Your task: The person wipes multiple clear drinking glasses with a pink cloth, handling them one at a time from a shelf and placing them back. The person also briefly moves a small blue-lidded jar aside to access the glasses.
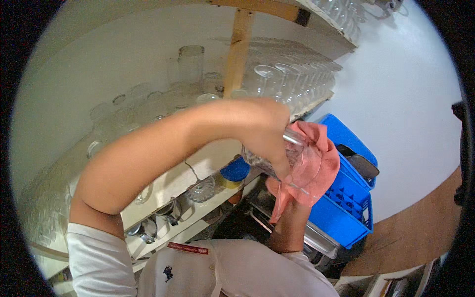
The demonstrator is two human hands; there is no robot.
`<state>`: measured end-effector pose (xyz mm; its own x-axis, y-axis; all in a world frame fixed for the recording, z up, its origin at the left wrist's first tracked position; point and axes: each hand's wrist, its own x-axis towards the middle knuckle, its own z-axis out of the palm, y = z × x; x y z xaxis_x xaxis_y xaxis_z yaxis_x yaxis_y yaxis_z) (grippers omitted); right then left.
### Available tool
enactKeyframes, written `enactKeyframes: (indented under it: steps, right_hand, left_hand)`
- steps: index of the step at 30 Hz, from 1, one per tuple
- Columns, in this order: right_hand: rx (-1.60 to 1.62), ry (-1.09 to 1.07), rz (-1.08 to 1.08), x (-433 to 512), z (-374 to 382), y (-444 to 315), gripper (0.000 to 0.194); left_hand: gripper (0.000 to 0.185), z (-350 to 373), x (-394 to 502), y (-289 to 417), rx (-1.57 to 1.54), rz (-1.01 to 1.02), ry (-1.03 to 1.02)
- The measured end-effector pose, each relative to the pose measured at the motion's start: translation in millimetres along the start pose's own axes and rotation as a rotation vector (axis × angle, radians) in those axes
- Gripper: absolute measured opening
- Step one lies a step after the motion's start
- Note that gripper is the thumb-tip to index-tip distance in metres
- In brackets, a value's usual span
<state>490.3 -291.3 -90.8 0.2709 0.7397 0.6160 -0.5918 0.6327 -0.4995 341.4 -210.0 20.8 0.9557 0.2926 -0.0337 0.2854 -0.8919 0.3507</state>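
Note:
In the middle of the view my left hand point(269, 137) reaches over from the left, its fingers closed around a clear glass vessel point(298, 157). The vessel lies tilted against a pink cloth point(326, 159). My right hand is beneath that cloth, so its fingers are hidden; only the wrist and forearm point(291, 226) show below. The cloth drapes over the right hand and backs the vessel, with one corner hanging down. Whether the vessel is a mug or a plain glass cannot be made out behind my left hand.
Upturned stemmed glasses point(267, 76) line a shelf ahead, near a tall glass mug point(191, 67). Blue plastic crates point(345, 208) stand at the right. Below the shelf are metal pitchers point(148, 230), a glass dish point(201, 189) and a blue round item point(235, 169). A wooden post point(238, 52) supports the upper shelf.

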Motion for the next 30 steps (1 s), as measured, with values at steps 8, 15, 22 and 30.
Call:
enactKeyframes:
  steps: [8,15,22,30]
  right_hand:
    - [-2.008,0.655,-0.263,-14,-2,-9,0.013]
    - [-1.322,0.758,-0.286,-46,-56,-25,0.016]
    - [-2.132,0.412,-0.344,-43,-42,-43,0.005]
    - [-1.834,0.628,-0.056,-40,0,-28,0.006]
  left_hand:
    - [0.07,-91,-69,-120,-0.235,-0.281,0.329]
    - [0.075,-98,-70,-253,0.146,-0.738,0.645]
    - [0.078,-77,-56,-340,0.461,-0.777,0.544]
    - [0.078,-50,-23,-335,0.558,-0.93,0.413]
